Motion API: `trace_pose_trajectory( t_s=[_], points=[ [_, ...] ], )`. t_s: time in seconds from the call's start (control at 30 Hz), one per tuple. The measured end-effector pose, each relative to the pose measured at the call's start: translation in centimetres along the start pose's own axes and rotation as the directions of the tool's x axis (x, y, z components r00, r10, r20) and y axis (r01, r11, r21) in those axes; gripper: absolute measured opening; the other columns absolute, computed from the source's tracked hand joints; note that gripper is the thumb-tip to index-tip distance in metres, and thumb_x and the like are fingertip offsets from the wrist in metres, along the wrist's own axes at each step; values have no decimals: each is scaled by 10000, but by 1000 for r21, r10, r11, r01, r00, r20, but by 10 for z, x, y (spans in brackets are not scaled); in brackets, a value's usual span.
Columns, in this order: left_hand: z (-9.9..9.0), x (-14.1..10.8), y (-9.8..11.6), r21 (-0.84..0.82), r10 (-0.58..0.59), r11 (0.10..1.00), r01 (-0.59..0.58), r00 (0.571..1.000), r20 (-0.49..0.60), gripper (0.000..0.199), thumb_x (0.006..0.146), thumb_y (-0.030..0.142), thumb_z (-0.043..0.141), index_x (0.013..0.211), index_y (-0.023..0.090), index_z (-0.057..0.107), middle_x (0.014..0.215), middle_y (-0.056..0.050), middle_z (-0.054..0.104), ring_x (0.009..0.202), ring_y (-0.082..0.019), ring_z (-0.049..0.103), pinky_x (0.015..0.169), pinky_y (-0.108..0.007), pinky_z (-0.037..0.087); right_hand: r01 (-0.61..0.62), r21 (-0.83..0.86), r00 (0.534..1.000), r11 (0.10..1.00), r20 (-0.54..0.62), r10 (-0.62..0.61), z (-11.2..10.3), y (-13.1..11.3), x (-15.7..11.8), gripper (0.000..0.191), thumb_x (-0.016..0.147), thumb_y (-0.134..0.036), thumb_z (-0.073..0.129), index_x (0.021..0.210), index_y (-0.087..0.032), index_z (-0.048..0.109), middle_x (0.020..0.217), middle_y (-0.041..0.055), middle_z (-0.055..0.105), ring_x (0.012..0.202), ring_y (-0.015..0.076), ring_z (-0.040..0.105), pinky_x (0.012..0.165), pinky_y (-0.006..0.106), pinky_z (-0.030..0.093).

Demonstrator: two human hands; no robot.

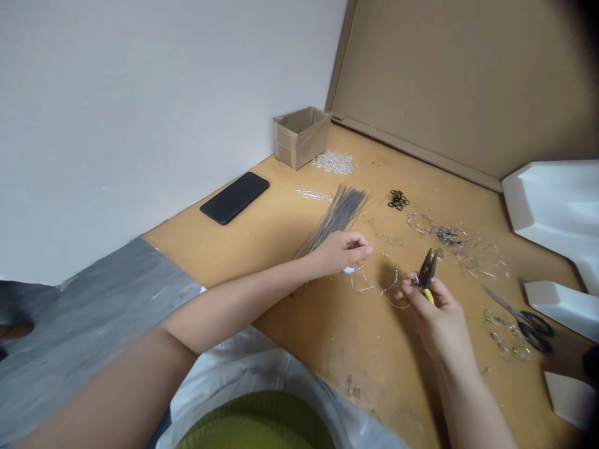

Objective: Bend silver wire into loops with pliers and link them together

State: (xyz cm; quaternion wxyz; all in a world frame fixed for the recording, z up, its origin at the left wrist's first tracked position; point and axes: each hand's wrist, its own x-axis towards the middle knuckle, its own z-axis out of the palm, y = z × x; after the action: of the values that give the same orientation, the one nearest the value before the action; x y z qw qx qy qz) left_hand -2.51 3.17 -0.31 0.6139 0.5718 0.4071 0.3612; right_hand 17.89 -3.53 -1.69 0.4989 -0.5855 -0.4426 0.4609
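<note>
My left hand is closed, thumb and fingers pinched over the near end of a bundle of grey wires; what it grips is too small to make out. A thin wire loop with tiny clear beads hangs just below it. My right hand is wrapped round yellow-handled pliers, whose dark jaws point up and away. At its fingertips is another thin curved wire. Between the two hands, bare tabletop shows.
A cardboard box stands by the wall, with clear beads beside it. A black phone lies left. Black rings, wire pieces, scissors and white trays are beyond and right. A green tub is nearest.
</note>
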Motion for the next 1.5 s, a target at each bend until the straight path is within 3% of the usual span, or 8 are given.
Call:
trace_pose_trajectory(
  t_s=[1.03,1.23,1.37,1.5],
  points=[
    [2,0,1,-16,-5,1000,5,1000,3,145,782,211,543,674,119,511,574,21,543,510,-52,510,514,-174,412,-22,-20,1000,1000,-20,21,0,0,0,236,682,-325,724,888,-236,650,828,-15,588,662,102,542,688,273,414],
    [-1,-1,4,15,-13,1000,12,1000,9,141,777,240,533,692,130,512,579,27,531,511,-56,491,522,-183,400,23,-60,995,998,-97,-29,-11,-10,5,248,721,-393,666,900,-221,649,760,1,605,685,132,558,681,284,422],
    [0,-6,7,198,-4,980,-25,989,146,112,753,211,517,671,135,520,572,45,512,495,-43,429,512,-168,349,16,-213,980,977,-191,-58,-22,-10,14,295,677,-404,686,891,-206,648,775,14,615,710,150,568,707,302,435],
    [3,-10,3,469,-7,864,-182,928,373,73,728,170,502,678,139,546,610,41,539,556,-57,444,538,-171,321,-2,-225,983,974,-177,-39,-23,-6,18,301,661,-406,688,879,-203,640,762,6,606,688,143,566,728,306,434]
  ],
)
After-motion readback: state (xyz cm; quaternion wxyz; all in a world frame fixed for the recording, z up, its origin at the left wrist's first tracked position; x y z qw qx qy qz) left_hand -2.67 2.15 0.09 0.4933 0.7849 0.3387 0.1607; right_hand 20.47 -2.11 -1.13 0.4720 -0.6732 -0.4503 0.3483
